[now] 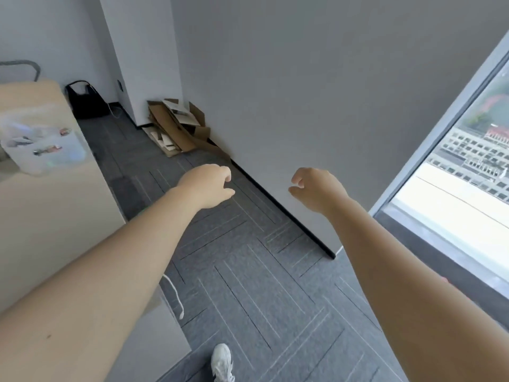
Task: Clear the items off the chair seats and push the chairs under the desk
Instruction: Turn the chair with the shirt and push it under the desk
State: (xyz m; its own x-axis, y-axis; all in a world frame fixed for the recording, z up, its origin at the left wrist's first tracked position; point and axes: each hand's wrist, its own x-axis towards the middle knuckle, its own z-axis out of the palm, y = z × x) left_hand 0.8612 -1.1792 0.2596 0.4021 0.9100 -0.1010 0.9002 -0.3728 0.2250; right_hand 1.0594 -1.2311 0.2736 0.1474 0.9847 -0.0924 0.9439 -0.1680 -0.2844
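Reaching forward over the grey carpet, the left hand and right hand are held empty, fingers loosely curled, well apart from each other. No chair is seen in view. The light wooden desk is seen at the left, with a blurred clear plastic bag on it. Flattened cardboard is leaned against the wall; a window is seen at the right.
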